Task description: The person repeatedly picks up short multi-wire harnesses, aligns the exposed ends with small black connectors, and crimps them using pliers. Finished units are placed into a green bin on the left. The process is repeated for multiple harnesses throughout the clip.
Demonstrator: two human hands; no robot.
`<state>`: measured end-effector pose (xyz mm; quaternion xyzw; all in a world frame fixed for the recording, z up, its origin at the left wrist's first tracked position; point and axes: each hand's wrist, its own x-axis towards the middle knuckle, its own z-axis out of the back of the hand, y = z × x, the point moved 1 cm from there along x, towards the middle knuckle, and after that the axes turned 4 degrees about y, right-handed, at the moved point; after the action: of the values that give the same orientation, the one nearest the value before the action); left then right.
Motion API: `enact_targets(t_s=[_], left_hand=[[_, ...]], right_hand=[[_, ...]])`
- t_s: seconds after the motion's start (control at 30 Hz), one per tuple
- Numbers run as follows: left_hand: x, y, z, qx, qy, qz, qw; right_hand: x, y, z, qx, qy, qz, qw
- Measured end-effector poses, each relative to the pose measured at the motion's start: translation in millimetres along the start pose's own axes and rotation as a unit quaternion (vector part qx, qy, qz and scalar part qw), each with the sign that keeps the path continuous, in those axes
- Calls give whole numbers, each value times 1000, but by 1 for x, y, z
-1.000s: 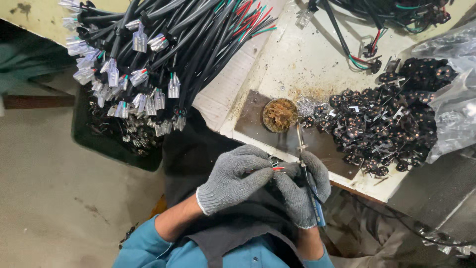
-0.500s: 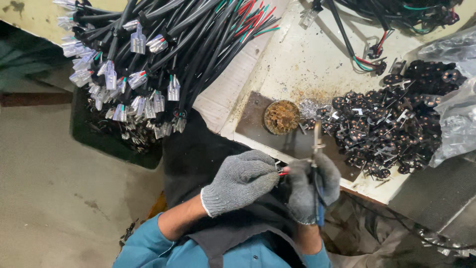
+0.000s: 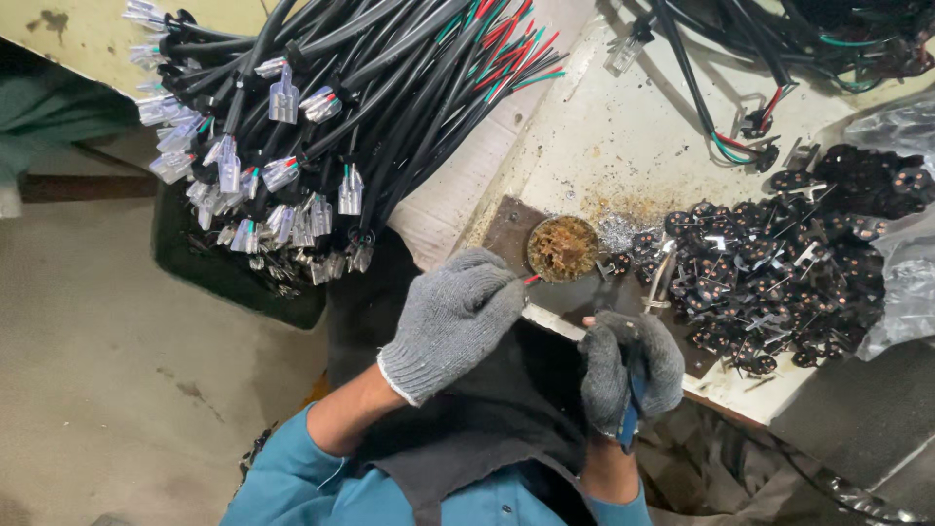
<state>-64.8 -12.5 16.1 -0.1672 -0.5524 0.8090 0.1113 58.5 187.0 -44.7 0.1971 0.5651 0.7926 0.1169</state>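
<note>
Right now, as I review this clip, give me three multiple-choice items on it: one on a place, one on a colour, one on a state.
1. Where does the round tin of brownish paste sit?
A. On the floor
B. On the dark plate at the bench edge
C. On the cable bundle

2. What colour are the gloves?
A. Grey
B. Yellow
C. White

3. How is the right hand?
A. Flat and open
B. Out of view
C. Closed round a blue-handled tool

Answers: B, the tin rests on the plate; A, both knit gloves, as on the left hand, are grey; C, fingers wrap the blue handle.
</note>
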Motion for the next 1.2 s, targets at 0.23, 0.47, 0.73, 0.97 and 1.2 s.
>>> enact_targets(t_s=[0.23, 0.47, 0.73, 0.97, 1.2], left_hand=[[11, -9, 0, 60, -15, -21, 998], [14, -22, -1, 93, -16, -46, 994], [-3, -24, -3, 6, 10, 10, 1000], [-13, -5, -14, -73, -22, 49, 996], [-15, 6, -23, -143, 8, 58, 988]], right_hand=[[5, 4, 0, -48, 10, 30, 998], [8, 14, -2, -58, 18, 7, 998], [7, 22, -6, 1, -25, -20, 999], [2, 30, -52, -297, 12, 63, 953], [13, 41, -55, -261, 16, 119, 958]])
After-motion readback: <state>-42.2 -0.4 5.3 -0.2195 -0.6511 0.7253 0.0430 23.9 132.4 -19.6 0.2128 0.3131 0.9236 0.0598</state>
